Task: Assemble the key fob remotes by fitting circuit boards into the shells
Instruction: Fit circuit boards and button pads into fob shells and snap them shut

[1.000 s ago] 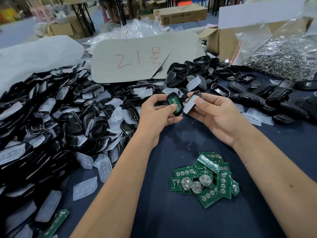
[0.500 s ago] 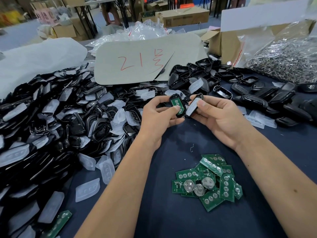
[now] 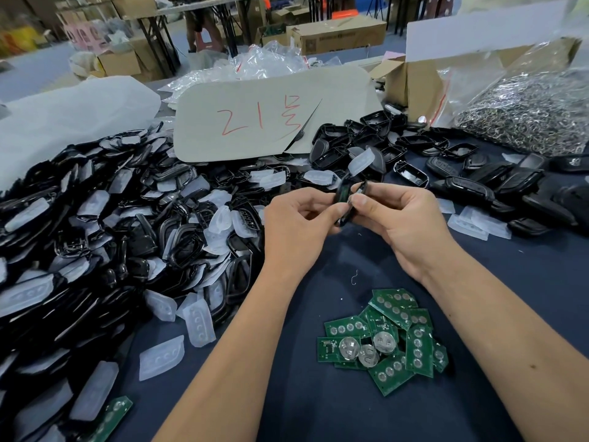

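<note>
I sit at a bench in a factory assembly hall. A dark cloth covers my table [image 3: 318, 409], heaped with black shells [image 3: 95, 237], clear button pads [image 3: 161, 357] and green circuit boards [image 3: 382, 339]. A bag of metal rings [image 3: 526, 116] and open cardboard boxes [image 3: 411, 81] stand behind, and more cartons [image 3: 338, 35] and folding tables [image 3: 191, 14] fill the floor beyond.

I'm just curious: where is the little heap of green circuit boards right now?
In the head view, the green circuit boards lie on the dark blue table cloth, near and right of centre, between the person's two forearms.
</note>
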{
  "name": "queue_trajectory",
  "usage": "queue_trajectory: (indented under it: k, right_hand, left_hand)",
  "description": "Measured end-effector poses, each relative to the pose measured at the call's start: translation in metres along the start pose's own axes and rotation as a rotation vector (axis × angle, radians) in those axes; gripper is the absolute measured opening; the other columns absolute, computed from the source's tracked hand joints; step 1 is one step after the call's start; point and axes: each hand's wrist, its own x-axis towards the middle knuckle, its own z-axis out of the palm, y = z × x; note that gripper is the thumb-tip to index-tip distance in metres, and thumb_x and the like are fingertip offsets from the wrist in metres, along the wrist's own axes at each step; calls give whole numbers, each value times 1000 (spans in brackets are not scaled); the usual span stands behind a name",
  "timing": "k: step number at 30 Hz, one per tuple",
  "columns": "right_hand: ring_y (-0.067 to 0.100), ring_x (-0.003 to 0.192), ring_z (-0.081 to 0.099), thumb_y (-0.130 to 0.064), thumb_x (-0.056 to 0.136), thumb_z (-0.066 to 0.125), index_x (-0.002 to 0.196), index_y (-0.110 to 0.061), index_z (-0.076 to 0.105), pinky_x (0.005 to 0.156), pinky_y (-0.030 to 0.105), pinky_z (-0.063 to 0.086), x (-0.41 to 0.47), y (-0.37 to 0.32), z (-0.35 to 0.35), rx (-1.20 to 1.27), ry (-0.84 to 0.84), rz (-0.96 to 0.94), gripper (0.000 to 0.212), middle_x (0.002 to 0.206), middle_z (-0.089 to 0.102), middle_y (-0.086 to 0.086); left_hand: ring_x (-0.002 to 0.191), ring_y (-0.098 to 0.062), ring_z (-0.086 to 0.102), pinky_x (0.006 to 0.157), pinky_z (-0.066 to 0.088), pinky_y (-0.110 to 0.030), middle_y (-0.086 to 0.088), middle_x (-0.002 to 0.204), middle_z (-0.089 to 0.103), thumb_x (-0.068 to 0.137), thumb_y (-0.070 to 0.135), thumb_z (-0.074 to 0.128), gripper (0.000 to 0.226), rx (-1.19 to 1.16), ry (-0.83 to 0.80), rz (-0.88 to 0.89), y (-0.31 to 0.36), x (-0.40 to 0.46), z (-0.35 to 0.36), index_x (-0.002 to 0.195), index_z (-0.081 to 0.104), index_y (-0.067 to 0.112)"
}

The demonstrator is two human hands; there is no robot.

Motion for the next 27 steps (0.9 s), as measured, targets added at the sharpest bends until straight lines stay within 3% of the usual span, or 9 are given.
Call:
queue_trajectory:
  k: [4, 9, 13, 19, 23, 27]
  right_hand:
    - [23, 93, 75, -22, 67, 83, 97, -10, 78, 85, 34, 63, 0, 1, 2, -34, 36, -12, 32, 99, 80, 12]
    - [18, 89, 76, -24, 67, 86, 88, -16, 82, 78, 28, 62, -1, 1, 3, -42, 41, -34, 23, 96, 80, 10]
    - [16, 87, 76, -26, 65, 87, 81, -25, 85, 78, 28, 62, -2, 1, 4, -64, 43, -50, 15, 93, 81, 7]
    - [15, 85, 77, -26, 66, 90, 80, -35, 84, 76, 27, 62, -2, 1, 5, -94, 50, -94, 18, 88, 81, 3]
    - [20, 87, 78, -28, 69, 96, 83, -31, 84, 81, 40, 65, 1, 7, 3, -192, 89, -128, 19, 88, 81, 3]
    - [31, 86, 77, -55, 53, 96, 86, -16, 77, 79, 55, 63, 2, 11, 2, -329, 209, -152, 54, 84, 79, 6]
  left_hand:
    - [70, -16, 76, 63, 62, -27, 4, 80, 78, 88, 9, 81, 16, 27, -7, 15, 0, -1, 3, 87, 79, 25]
    - [78, -13, 77, 73, 65, -38, 2, 93, 80, 93, 8, 75, 13, 71, -45, 42, -3, -1, 3, 104, 81, 12]
    - [81, -13, 77, 74, 65, -38, -2, 99, 79, 95, 8, 73, 15, 112, -51, 67, -4, -1, 2, 108, 80, 8]
    - [81, -9, 74, 77, 63, -37, 4, 94, 78, 91, 11, 77, 14, 203, -59, 142, -3, -3, 0, 105, 81, 13]
    - [77, -10, 68, 77, 60, -34, 6, 85, 75, 80, 16, 87, 20, 274, -57, 164, -1, -5, 1, 97, 81, 22]
    - [67, -15, 72, 70, 61, -40, 2, 72, 74, 82, 8, 84, 8, 213, -72, 94, -1, -6, 3, 84, 79, 14]
